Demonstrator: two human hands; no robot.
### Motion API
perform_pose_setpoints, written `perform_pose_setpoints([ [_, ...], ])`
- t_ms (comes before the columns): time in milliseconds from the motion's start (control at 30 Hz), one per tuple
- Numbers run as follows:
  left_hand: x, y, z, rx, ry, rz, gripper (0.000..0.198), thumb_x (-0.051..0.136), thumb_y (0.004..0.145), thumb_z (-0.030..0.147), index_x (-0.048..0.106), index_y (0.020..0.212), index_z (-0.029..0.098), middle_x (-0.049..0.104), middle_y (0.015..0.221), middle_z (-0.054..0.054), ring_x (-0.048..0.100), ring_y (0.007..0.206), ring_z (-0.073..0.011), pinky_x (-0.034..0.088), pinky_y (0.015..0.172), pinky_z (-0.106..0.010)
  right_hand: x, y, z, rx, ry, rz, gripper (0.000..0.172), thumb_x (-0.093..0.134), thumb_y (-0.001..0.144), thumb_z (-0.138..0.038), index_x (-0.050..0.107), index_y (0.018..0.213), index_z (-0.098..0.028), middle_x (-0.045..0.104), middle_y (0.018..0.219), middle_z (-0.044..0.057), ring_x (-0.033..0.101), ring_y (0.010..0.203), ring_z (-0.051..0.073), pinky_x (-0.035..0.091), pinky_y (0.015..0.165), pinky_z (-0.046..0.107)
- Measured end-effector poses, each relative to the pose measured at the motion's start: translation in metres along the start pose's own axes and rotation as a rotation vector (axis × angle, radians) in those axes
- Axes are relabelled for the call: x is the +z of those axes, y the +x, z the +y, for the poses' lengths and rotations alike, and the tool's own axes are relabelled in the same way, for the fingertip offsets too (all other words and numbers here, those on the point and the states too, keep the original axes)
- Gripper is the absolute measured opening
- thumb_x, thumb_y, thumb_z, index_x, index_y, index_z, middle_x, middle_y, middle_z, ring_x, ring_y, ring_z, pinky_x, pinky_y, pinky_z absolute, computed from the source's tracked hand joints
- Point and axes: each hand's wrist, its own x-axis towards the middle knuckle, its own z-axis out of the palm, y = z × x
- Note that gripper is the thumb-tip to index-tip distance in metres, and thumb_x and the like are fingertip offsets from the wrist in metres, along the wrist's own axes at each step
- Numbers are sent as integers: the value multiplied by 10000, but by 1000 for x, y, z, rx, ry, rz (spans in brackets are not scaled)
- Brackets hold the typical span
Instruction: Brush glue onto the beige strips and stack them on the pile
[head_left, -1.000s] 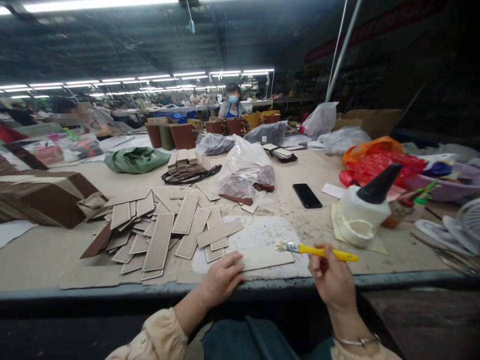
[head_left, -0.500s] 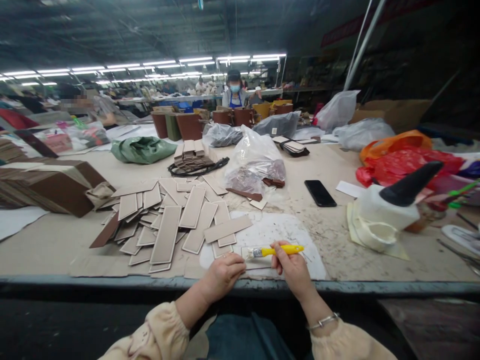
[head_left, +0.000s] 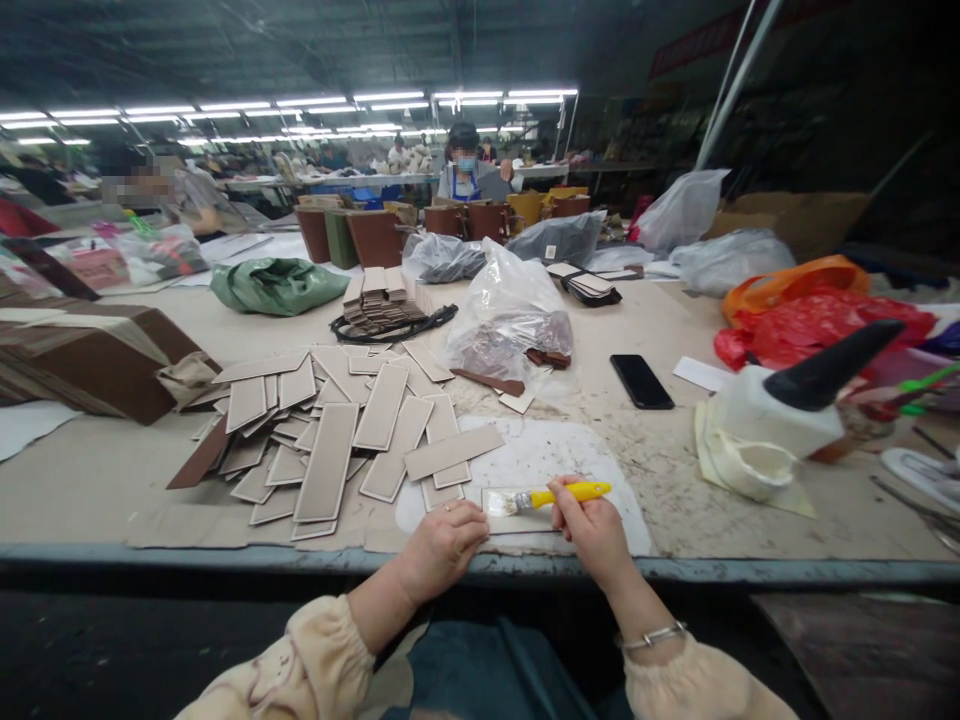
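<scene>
My right hand (head_left: 592,528) grips a yellow-handled brush (head_left: 559,495), its bristles resting on the left part of a pale rectangular strip (head_left: 504,510) that lies on a white, glue-smeared mat (head_left: 540,455) at the table's near edge. My left hand (head_left: 444,545) presses down on the strip's left end with curled fingers. Just left of the mat, several similar grey-beige strips (head_left: 330,440) lie spread in a loose heap.
A white glue container with a black cone top (head_left: 780,405) stands at the right, a black phone (head_left: 640,381) behind the mat. Clear plastic bags (head_left: 506,320), a green bag (head_left: 276,285), brown boxes (head_left: 97,360) and red bags (head_left: 810,325) crowd the table. A person in a mask (head_left: 466,170) works opposite.
My right hand brought the brush from the right, above the strip's end, down and left onto the strip. My left hand stayed on the strip's left end.
</scene>
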Motion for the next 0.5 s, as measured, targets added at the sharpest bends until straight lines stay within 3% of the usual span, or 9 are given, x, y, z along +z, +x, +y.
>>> perform_pose_setpoints([
  [167, 1, -1, 0, -16, -21, -31, 172, 502, 903, 112, 662, 895, 175, 682, 883, -61, 612, 920, -178, 519, 847, -331, -27, -1, 6, -56, -176, 98, 571, 441, 896, -604, 555, 496, -212, 586, 566, 21, 516, 478, 142, 415, 548, 270],
  [500, 1, -1, -1, 5, -21, -13, 181, 497, 904, 111, 664, 931, 177, 676, 880, -71, 617, 923, -181, 528, 843, -346, -79, -3, 15, -104, -414, 274, 587, 371, 908, -583, 526, 471, -223, 648, 664, 49, 602, 611, 184, 428, 671, 294],
])
